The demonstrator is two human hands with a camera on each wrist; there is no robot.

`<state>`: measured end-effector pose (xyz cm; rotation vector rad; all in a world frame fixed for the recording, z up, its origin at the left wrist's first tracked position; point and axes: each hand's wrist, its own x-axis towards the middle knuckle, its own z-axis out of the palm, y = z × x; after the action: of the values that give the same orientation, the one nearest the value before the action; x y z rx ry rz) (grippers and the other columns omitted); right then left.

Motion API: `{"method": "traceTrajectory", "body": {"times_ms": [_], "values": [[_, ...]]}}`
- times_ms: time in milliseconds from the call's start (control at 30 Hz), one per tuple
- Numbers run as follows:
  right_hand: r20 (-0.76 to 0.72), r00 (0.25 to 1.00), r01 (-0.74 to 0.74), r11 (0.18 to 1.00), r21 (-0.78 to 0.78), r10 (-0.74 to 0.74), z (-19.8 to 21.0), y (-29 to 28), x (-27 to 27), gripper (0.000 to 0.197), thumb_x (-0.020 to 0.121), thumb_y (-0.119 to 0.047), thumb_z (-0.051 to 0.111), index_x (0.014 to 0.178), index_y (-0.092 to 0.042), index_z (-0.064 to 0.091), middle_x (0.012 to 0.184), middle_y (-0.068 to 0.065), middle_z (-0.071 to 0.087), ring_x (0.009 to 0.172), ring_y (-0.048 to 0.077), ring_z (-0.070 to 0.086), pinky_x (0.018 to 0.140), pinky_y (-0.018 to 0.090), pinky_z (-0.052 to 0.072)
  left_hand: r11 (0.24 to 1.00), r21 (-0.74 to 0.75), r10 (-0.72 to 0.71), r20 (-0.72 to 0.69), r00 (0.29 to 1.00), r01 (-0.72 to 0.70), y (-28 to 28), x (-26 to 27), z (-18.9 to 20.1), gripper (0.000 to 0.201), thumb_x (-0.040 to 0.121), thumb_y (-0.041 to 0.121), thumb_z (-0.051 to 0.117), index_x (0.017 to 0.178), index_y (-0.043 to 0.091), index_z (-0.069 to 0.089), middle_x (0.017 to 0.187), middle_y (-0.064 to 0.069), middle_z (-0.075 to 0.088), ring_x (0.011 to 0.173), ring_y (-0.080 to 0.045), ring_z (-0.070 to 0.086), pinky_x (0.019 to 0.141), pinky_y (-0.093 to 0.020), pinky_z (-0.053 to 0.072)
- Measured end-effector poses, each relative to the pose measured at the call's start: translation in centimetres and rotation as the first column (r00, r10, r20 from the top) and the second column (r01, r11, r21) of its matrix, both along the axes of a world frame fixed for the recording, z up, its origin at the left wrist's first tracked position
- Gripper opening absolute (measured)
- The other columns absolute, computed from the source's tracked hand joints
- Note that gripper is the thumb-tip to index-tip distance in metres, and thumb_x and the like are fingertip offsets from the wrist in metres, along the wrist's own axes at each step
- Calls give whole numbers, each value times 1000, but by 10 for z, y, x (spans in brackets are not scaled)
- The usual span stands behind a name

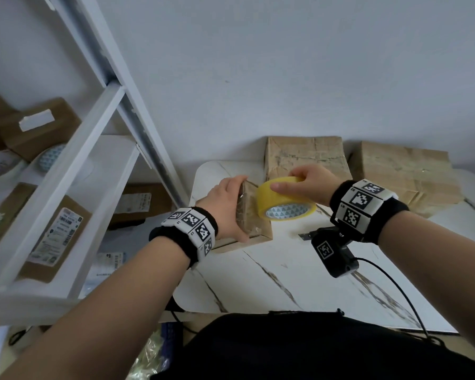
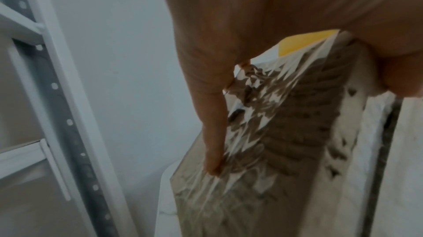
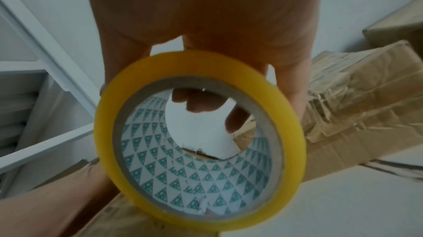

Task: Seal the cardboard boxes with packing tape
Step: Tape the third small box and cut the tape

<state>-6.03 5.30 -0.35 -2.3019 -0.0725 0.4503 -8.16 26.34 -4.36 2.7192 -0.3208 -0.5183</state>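
Observation:
A small cardboard box (image 1: 255, 229) stands on the white marble table (image 1: 285, 270), its side covered in crinkled clear tape (image 2: 263, 114). My left hand (image 1: 235, 208) clasps the box's left side, with one finger (image 2: 213, 132) lying straight along the taped face and the thumb on the other edge. My right hand (image 1: 294, 182) grips a yellow packing tape roll (image 1: 283, 204) just right of the box top, fingers (image 3: 201, 103) hooked through the core of the roll (image 3: 288, 114). A short strip runs from the roll to the box's far top corner.
Two larger taped boxes (image 1: 305, 157) (image 1: 401, 174) sit at the back of the table against the wall. A small grey blade-like object (image 1: 305, 236) lies on the table under my right wrist. A white shelf rack (image 1: 74, 171) with parcels stands at the left.

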Motion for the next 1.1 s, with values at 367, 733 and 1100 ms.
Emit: {"method": "traceTrajectory", "body": {"times_ms": [367, 733, 1100], "values": [[54, 991, -72, 843, -533, 119, 19, 8, 17, 57, 69, -65, 66, 57, -11, 49, 57, 3, 45, 60, 20, 47, 51, 28, 31, 964, -224, 139, -22, 990, -141, 33, -14, -2, 119, 53, 33, 89, 140, 38, 9, 144, 2, 22, 130, -17, 33, 111, -39, 34], [-8, 982, -161, 802, -575, 191, -4, 70, 27, 57, 74, -64, 62, 64, -9, 52, 63, 2, 48, 69, 21, 49, 49, 26, 31, 884, -353, 300, -75, 951, -307, 70, -31, -11, 123, 52, 31, 90, 141, 39, 7, 148, 3, 24, 133, -15, 32, 111, -39, 35], [-51, 965, -243, 810, -534, 256, -17, 116, 25, 71, 73, -72, 56, 95, -6, 65, 81, 2, 59, 82, 21, 55, 74, 31, 48, 955, 123, 276, -46, 960, -269, 92, -50, 8, 138, 56, 54, 83, 149, 18, -13, 159, -6, -4, 146, -24, 6, 116, -43, 19]]}}
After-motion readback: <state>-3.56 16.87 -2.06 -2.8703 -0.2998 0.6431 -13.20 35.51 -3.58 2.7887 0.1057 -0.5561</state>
